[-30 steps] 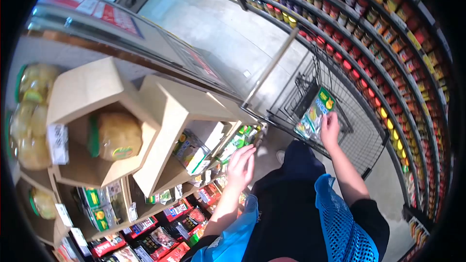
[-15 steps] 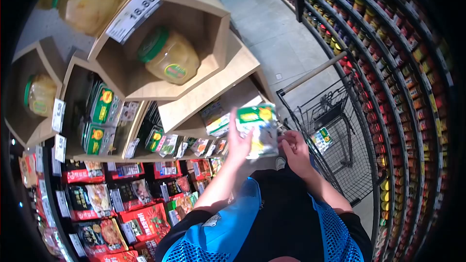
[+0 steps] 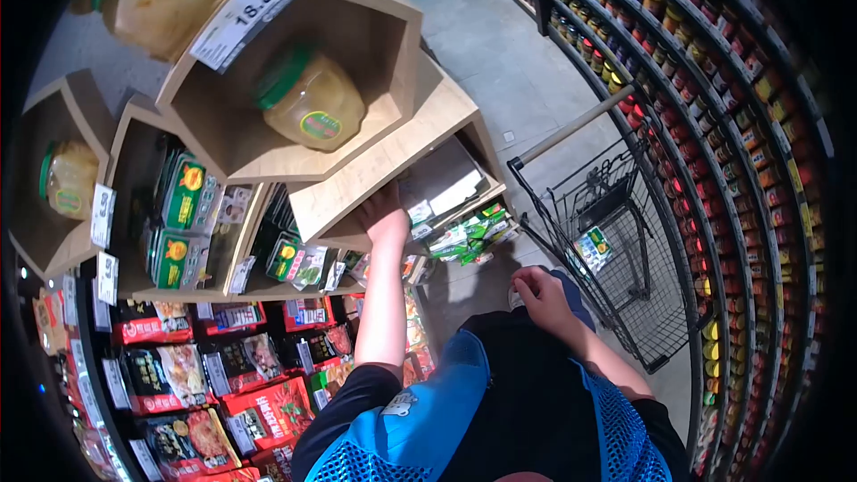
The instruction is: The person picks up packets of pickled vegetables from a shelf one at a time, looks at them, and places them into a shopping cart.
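At the near edge, a blue vest [image 3: 437,406] is worn over a black shirt [image 3: 513,366]. The right hand [image 3: 541,298] is positioned just in front of the body, above the floor, with its fingers curled and its grip narrow. The left hand [image 3: 387,216] is inserted, palm down, into an open wooden compartment [image 3: 335,201]. Its fingertips are hidden in shadow, so its grip and any contact cannot be told.

To the right of the left hand, a white carton [image 3: 448,180] is seated in the same compartment; green packets [image 3: 473,234] are stocked just beside it. To the near left, red bagged goods [image 3: 268,411] are arranged in rows. Farther left, a green-lidded jar [image 3: 317,109] is housed, tilted, in a hexagonal box [image 3: 406,54] labelled 18.80.

To the right, a green-and-white packet [image 3: 593,250] is contained in a wire shopping cart [image 3: 576,127]. Beyond the cart, curved shelves [image 3: 778,205] are filled with jars. Grey floor [image 3: 482,54] is visible at the far end.
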A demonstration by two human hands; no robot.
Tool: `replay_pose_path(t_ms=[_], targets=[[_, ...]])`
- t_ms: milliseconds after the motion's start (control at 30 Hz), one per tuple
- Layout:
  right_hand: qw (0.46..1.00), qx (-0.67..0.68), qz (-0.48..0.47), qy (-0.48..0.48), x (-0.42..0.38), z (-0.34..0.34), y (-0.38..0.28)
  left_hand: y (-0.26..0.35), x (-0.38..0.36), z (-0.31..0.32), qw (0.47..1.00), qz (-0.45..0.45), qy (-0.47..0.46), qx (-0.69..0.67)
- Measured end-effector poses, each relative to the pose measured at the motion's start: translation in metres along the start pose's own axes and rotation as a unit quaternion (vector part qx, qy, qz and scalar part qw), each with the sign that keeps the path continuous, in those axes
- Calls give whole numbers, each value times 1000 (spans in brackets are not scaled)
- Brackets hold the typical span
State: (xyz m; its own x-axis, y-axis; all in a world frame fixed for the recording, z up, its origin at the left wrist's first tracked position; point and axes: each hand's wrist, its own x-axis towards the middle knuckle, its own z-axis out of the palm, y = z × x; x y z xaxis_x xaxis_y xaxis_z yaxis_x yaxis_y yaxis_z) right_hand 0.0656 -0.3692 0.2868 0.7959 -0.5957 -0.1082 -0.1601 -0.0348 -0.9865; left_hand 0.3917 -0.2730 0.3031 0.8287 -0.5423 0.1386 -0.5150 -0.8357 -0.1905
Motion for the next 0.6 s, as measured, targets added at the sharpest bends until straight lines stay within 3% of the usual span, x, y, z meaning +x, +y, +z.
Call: replay_pose_path(t_ms=[133, 200, 267, 400, 467, 533, 600], targets=[[995, -67, -41, 68, 1, -24, 21, -16, 1, 4, 998, 50, -29, 16], [988, -80, 15, 134, 7, -47, 60, -25, 14, 23, 996, 30, -80, -1], [971, -80, 23, 222, 16, -80, 94, -14, 10, -10, 992, 64, -112, -9], [889, -147, 158, 404, 34, -145, 205, -6, 5, -22, 984, 106, -136, -42], [866, -87, 284, 401, 37, -166, 274, -7, 5, -10, 992, 51, -108, -32], [843, -64, 387, 369, 41, -180, 341, -22, 7, 13, 994, 81, -79, -8], [820, -83, 473, 311, 40, -184, 398, -10, 0, -2, 994, 81, -61, -38]])
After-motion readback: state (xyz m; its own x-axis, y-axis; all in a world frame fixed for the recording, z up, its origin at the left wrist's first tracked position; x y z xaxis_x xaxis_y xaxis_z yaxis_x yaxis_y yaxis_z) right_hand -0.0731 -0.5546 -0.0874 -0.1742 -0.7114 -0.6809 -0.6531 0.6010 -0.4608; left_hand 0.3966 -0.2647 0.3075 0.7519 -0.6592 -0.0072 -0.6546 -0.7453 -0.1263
